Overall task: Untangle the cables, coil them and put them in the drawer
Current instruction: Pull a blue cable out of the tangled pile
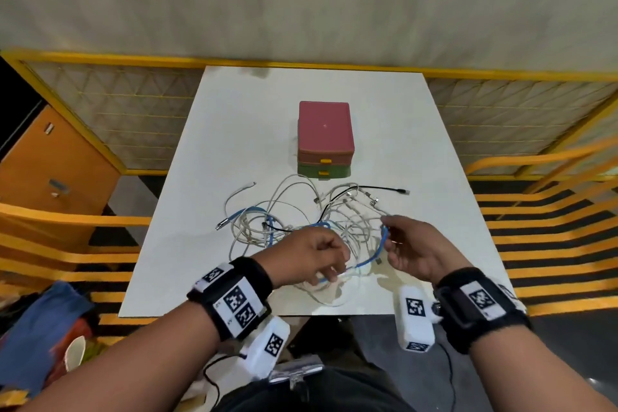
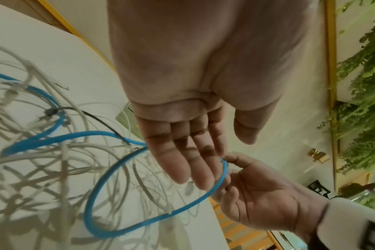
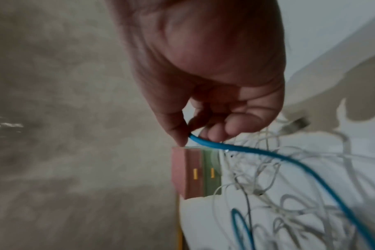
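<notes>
A tangle of white cables (image 1: 351, 227) lies on the white table (image 1: 234, 144), with a thin black cable (image 1: 378, 188) and a blue cable (image 1: 368, 262) running through it. My right hand (image 1: 389, 237) pinches the blue cable (image 3: 268, 153) between thumb and fingers (image 3: 216, 132), lifted above the pile. From there the blue cable (image 2: 90, 197) arcs in a loop toward my left hand (image 1: 334, 269). In the left wrist view that left hand (image 2: 195, 160) has straight fingers in front of the loop and holds nothing. A pink and green drawer box (image 1: 326, 134), both drawers closed, stands behind the cables.
Yellow mesh railing (image 1: 133, 117) surrounds the table's far and side edges. An orange cabinet (image 1: 50, 170) stands at the left. Yellow and black striped floor (image 1: 551, 244) flanks the table, and a blue cloth (image 1: 40, 321) lies at lower left.
</notes>
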Available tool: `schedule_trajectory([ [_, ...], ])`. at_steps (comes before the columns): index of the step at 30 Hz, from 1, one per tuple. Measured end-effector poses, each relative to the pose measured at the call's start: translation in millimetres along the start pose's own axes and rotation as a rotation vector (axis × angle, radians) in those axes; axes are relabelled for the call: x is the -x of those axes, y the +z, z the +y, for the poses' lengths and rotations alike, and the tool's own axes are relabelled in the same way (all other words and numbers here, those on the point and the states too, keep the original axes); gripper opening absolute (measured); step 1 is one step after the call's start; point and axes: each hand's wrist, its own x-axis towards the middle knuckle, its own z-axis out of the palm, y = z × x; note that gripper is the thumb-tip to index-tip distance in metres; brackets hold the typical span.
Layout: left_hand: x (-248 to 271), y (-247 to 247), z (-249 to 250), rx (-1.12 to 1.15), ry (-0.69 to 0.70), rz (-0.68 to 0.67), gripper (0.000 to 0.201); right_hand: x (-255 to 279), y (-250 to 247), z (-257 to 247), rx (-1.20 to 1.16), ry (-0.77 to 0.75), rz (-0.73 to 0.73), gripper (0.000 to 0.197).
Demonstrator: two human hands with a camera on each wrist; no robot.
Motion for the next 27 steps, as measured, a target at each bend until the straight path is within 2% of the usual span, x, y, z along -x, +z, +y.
schedule_trajectory([
  [2, -6, -1, 14, 0.048, 0.028, 0.039, 0.017, 17, 9, -11, -0.084, -0.1, -0.047, 0.018],
  [3, -9, -2, 20, 0.06, 0.035, 0.053, 0.025, 26, 14, -14, -0.082, -0.204, -0.067, 0.018],
  [6, -13, -6, 38, 0.093, 0.028, 0.058, 0.057, 56, 32, -20, 0.155, -0.615, -0.089, 0.021],
  [8, -13, -10, 45, 0.123, 0.026, 0.027, 0.069, 73, 44, -19, 0.333, -0.763, -0.166, 0.022],
  [11, -9, -14, 51, 0.244, 0.092, -0.021, 0.066, 84, 58, -13, 0.472, -0.794, -0.294, 0.024],
  [13, -4, -17, 54, 0.29, 0.164, 0.021, 0.048, 85, 63, -8, 0.504, -0.817, -0.311, 0.024],
  [15, 1, -22, 55, 0.355, 0.237, 0.075, 0.033, 82, 63, -3, 0.535, -0.816, -0.301, 0.023],
  [18, 8, -29, 60, 0.483, 0.339, 0.141, 0.026, 75, 59, 9, 0.616, -0.813, -0.281, 0.021],
  [20, 13, -33, 64, 0.561, 0.373, 0.17, 0.027, 71, 56, 15, 0.645, -0.866, -0.164, 0.02],
  [22, 20, -36, 70, 0.644, 0.386, 0.214, 0.029, 69, 53, 17, 0.573, -0.802, -0.033, 0.026],
  [23, 22, -38, 73, 0.688, 0.393, 0.233, 0.03, 69, 52, 18, 0.509, -0.659, -0.043, 0.034],
  [25, 29, -40, 77, 0.775, 0.397, 0.238, 0.033, 70, 59, 22, 0.39, -0.265, -0.221, 0.052],
  [26, 32, -39, 79, 0.809, 0.386, 0.215, 0.035, 67, 63, 25, 0.321, -0.115, -0.321, 0.061],
  [27, 34, -37, 79, 0.832, 0.368, 0.175, 0.036, 65, 69, 25, 0.23, -0.032, -0.409, 0.066],
])
